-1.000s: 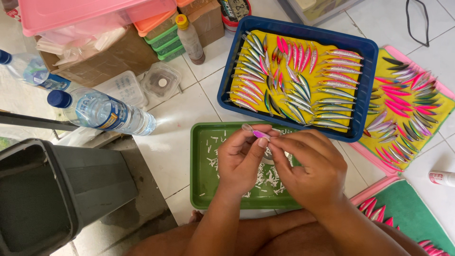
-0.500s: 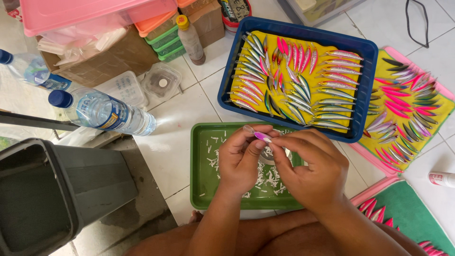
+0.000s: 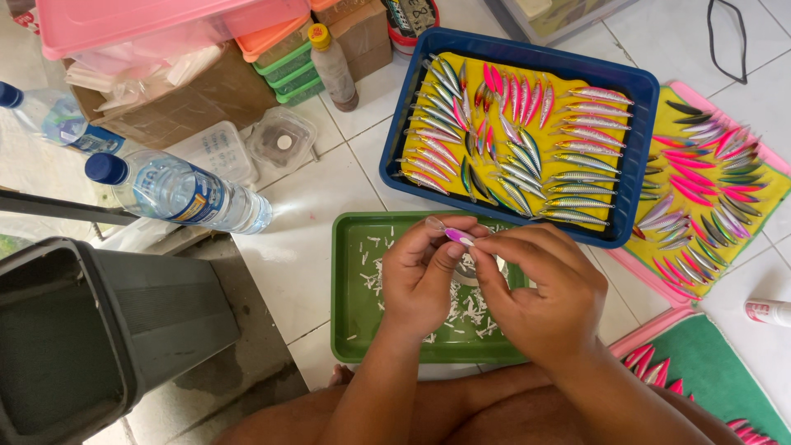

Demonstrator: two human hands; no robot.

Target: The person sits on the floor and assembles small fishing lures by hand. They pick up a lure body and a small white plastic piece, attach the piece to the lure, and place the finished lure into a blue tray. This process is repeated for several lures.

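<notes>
Pinching a small pink lure (image 3: 458, 237) between both hands, left hand (image 3: 420, 280) and right hand (image 3: 544, 292) closed on it, you hold it right over the green tray (image 3: 350, 330) so white trimmings land inside, with the blue tray (image 3: 643, 91) of finished lures just beyond it.

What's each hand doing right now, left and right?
Left hand: fingers closed on the small pink lure.
Right hand: fingers pinch the same lure over the green tray.
</notes>
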